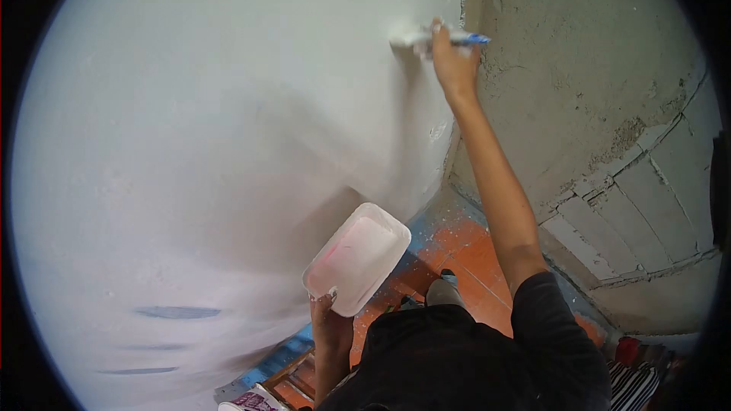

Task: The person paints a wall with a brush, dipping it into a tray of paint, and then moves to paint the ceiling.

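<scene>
High on the white wall [190, 144], close to its right edge, my right hand [454, 61] is closed round a paintbrush [464, 38] with a blue-tipped handle. The brush's whitish bristle end meets the wall and is slightly blurred. Lower down, my left hand [331, 323] grips the near edge of a shallow white tray [365, 251] with rounded corners. White paint coats the tray's inside, with a pinkish patch on its left side. Shadows of the arm and tray fall on the wall.
Bare grey plaster [571, 46] and exposed blocks [647, 198] form the right wall. Below are orange floor tiles [483, 281] with paint specks, my feet, a wooden frame [293, 377], a container [255, 399] at the bottom left and striped cloth [636, 384] at the bottom right.
</scene>
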The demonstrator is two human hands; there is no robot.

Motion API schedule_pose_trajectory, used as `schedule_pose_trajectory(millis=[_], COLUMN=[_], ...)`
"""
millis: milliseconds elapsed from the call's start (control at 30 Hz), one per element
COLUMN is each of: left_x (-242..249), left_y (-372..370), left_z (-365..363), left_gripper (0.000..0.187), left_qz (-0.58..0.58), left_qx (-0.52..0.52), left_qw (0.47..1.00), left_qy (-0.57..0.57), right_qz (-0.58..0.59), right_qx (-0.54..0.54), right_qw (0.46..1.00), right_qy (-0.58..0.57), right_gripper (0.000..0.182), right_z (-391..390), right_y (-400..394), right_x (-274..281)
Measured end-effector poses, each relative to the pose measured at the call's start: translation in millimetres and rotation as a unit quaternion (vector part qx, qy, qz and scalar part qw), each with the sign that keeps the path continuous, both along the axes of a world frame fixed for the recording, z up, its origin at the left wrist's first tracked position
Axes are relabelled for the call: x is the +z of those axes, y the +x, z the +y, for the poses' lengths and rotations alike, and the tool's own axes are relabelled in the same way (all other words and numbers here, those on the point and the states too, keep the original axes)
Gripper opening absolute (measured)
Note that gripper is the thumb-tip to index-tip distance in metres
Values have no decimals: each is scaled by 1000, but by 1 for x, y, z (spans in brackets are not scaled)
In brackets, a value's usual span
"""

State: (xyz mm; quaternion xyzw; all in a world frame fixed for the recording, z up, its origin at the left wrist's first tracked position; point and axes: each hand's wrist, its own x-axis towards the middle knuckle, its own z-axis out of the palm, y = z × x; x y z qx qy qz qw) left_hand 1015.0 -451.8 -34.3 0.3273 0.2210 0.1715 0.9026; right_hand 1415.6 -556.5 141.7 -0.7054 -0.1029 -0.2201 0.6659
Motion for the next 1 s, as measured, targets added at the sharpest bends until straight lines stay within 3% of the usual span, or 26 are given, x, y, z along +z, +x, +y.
schedule_pose_trajectory(millis=[100, 133, 233, 300, 467, 567, 700, 800, 867, 1000], left_x=[1, 2, 1, 0, 6, 18, 43, 57, 65, 86], left_y=[0, 1, 0, 1, 3, 1, -2, 1, 6, 11], left_z=[-1, -2, -2, -3, -4, -11, -18, -25, -27, -37], left_gripper=[70, 70, 70, 70, 68, 67, 67, 68, 68, 69], left_qz=[2, 1, -5, -13, -18, -20, -32, -39, -34, -6], left_qx=[-8, -7, -3, 1, 10, 22, 43, 54, 48, 54], left_qw=[1000, 1000, 1000, 1000, 1000, 999, 999, 998, 997, 996], left_qy=[-6, -8, -10, -9, 6, 20, -4, 24, 48, 64], right_qz=[-64, -64, -64, -26, 116, 197, 82, 72, 142, 66], right_qx=[133, 133, 129, 51, 94, 112, 194, 234, 251, 259], right_qw=[966, 967, 966, 969, 970, 973, 968, 966, 956, 960], right_qy=[211, 209, 213, 240, 193, 48, 137, 82, 62, -87], right_gripper=[36, 34, 35, 37, 37, 37, 24, 18, 19, 23], right_z=[7, 9, 19, 25, 3, -23, -41, -64, -69, -68], right_y=[-21, -16, -8, -21, -52, -60, -121, -165, -196, -218], right_x=[36, 28, -51, -117, -229, -223, -142, -100, -70, -65])
